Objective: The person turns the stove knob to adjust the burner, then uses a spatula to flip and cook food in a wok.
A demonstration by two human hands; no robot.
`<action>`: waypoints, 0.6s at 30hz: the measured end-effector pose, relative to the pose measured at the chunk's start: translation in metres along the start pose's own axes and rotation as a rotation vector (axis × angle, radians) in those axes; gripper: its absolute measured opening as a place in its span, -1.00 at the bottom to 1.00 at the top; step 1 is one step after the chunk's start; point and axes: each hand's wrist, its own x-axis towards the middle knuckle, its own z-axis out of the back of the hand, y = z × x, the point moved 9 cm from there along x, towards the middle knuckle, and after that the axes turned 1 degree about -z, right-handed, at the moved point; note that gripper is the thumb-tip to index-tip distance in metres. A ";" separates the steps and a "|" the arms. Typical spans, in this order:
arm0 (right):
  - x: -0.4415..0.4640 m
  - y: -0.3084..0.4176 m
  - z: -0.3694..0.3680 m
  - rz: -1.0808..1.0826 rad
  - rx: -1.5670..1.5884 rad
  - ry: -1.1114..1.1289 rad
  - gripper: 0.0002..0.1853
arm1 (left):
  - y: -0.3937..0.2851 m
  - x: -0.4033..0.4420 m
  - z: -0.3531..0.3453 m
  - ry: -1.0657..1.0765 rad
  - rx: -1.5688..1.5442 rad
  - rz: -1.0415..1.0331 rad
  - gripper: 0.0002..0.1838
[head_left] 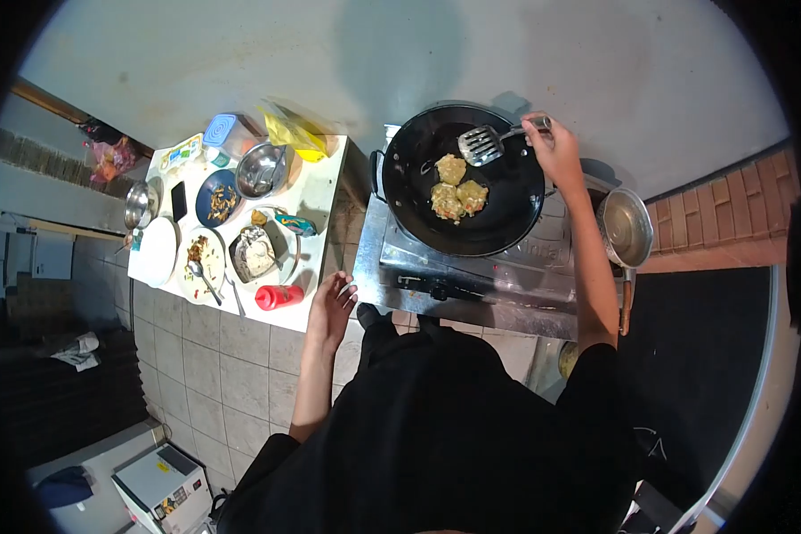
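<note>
My right hand (556,153) is closed round the handle of a slotted metal spatula (481,145), whose blade hangs over the black wok (400,209). Inside the wok lie several pale yellow fritters (458,198) flecked with orange and green, bunched together left of its middle. The spatula blade is to the upper right of them; whether it touches the wok cannot be made out. The wok rests on a steel gas stove (507,289). Near the stove's left front corner, my left hand (333,307) hangs with loosely spread fingers and holds nothing.
To the left, a white table (316,196) bears a steel bowl (262,169), a blue bowl (212,206), plates, a red-lidded container (279,296), a phone (179,201) and a yellow bag (294,133). A saucepan (626,229) with a wooden handle stands right of the wok, beside a brick ledge (725,209).
</note>
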 end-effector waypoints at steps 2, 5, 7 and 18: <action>0.007 0.006 0.000 0.061 -0.072 0.066 -0.79 | 0.004 -0.005 -0.004 -0.016 0.002 -0.021 -0.71; 0.008 -0.005 -0.018 -0.052 -0.023 0.162 -0.75 | 0.010 -0.013 -0.012 -0.048 -0.004 -0.037 -0.71; 0.010 -0.011 -0.028 -0.088 0.020 0.197 -0.75 | 0.015 -0.017 -0.009 -0.075 -0.016 -0.038 -0.70; 0.028 -0.034 -0.041 -0.131 0.123 0.269 -0.71 | 0.020 -0.023 -0.005 -0.104 -0.062 -0.113 -0.69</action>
